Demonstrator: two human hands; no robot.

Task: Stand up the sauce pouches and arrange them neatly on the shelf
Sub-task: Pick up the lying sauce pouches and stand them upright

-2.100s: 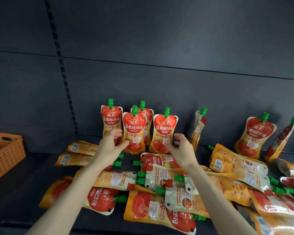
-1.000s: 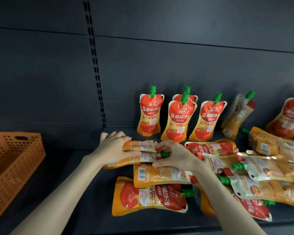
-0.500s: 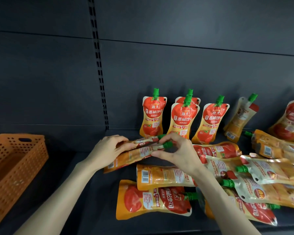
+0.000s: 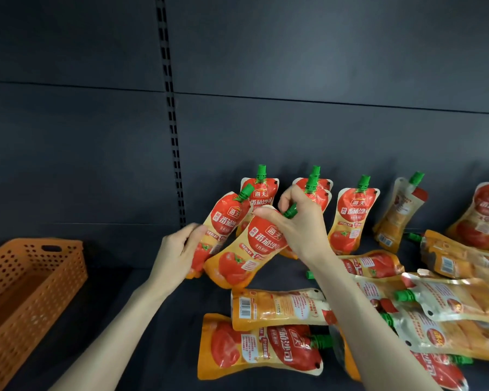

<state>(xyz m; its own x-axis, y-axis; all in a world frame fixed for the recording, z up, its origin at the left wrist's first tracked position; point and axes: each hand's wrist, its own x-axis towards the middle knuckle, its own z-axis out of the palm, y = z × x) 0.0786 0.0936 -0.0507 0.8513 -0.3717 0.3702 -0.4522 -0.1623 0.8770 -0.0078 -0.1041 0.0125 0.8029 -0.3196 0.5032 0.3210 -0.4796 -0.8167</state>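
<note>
Two red-and-orange sauce pouches with green caps are lifted above the dark shelf [image 4: 153, 320], tilted to the right. My left hand [image 4: 178, 255] grips the lower part of the rear pouch [image 4: 223, 224]. My right hand [image 4: 297, 221] pinches the top of the front pouch [image 4: 251, 249] by its green spout. Behind them several pouches stand upright against the back wall, among them one [image 4: 350, 218] to the right of my right hand. Several more pouches lie flat in a pile at the front right, such as one [image 4: 277, 307] with its barcode up.
An orange perforated basket [image 4: 26, 294] sits at the left end of the shelf. The slotted upright [image 4: 172, 131] runs down the dark back panel. Bare shelf lies between the basket and the pouches.
Both hands have raised the two pouches from lying flat on the shelf to nearly upright, fronts now facing me. The view has shifted slightly.
</note>
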